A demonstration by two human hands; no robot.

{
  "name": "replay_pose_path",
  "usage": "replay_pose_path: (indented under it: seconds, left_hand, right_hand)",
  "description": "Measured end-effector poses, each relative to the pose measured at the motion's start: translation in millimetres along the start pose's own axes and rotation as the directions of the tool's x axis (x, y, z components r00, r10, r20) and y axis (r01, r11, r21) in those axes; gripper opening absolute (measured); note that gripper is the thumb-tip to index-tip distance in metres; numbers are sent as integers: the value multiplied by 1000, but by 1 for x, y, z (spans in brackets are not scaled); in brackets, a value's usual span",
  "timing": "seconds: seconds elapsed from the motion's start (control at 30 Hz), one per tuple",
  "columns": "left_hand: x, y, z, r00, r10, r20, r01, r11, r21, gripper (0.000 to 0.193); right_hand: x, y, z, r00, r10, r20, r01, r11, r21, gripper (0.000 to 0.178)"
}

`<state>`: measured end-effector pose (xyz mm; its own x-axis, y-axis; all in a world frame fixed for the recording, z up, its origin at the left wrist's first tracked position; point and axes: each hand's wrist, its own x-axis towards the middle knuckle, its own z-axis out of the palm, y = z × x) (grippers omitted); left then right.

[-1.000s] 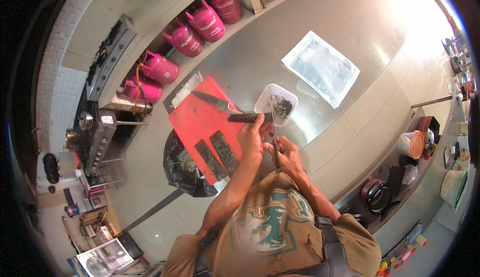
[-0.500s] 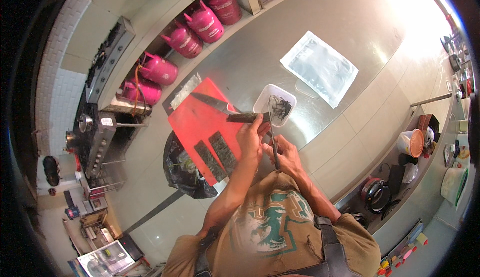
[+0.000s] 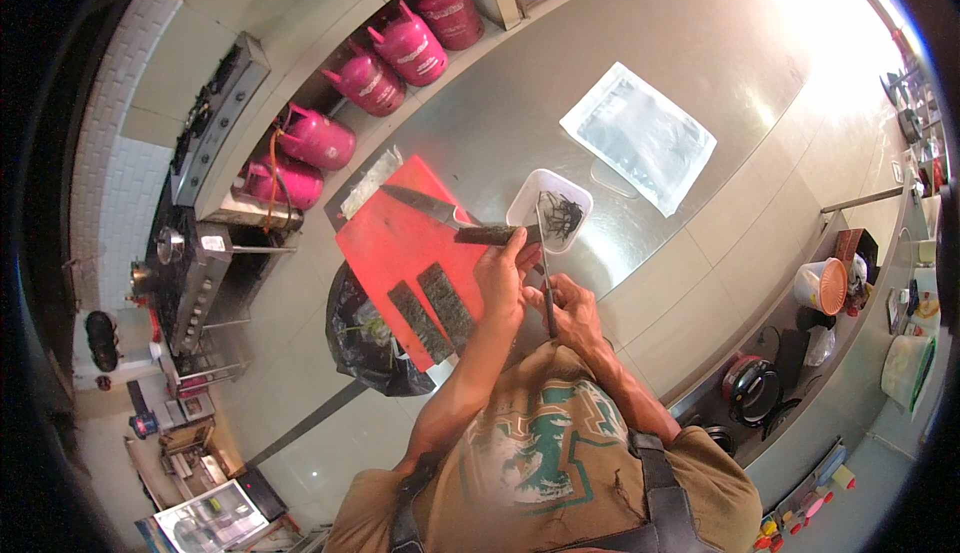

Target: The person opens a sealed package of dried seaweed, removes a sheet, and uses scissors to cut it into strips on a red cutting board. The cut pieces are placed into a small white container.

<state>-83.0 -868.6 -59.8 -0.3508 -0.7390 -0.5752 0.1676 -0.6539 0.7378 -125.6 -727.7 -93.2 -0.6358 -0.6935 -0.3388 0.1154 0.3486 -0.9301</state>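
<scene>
Left hand (image 3: 503, 273) still pinches the dark seaweed strip (image 3: 487, 236); right hand (image 3: 572, 311) keeps black scissors (image 3: 546, 275) clasped beside it. Nothing shifts; cutting over the white rectangular tub (image 3: 530, 189) continues.

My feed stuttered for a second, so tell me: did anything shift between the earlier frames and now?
Almost nothing changed. The left hand still holds a dark strip and the right hand still holds scissors, both over the white tub; any hand motion is too slight to tell. The knife, red board, two dark strips and clear bag lie as before.
</scene>
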Motion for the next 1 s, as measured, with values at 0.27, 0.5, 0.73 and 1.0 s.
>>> replay_pose_path:
  seconds: [0.27,0.5,0.73,1.0]
  left_hand:
    - [6,0,-1,1000,-12,-12,12,1000,-20,20]
    - [-3,8,5,1000,-2,-29,2,1000,7,19]
    - [1,3,0,999,36,-2,-36,999,15,17]
    - [-4,8,6,1000,-2,-28,2,1000,0,17]
  right_hand:
    - [-2,-3,2,998,12,64,-22,987,158,52]
    - [1,-13,-1,992,82,97,-84,996,15,72]
    - [-3,-27,-6,997,52,58,-49,997,-51,71]
    - [-5,-18,1,992,113,54,-116,991,67,72]
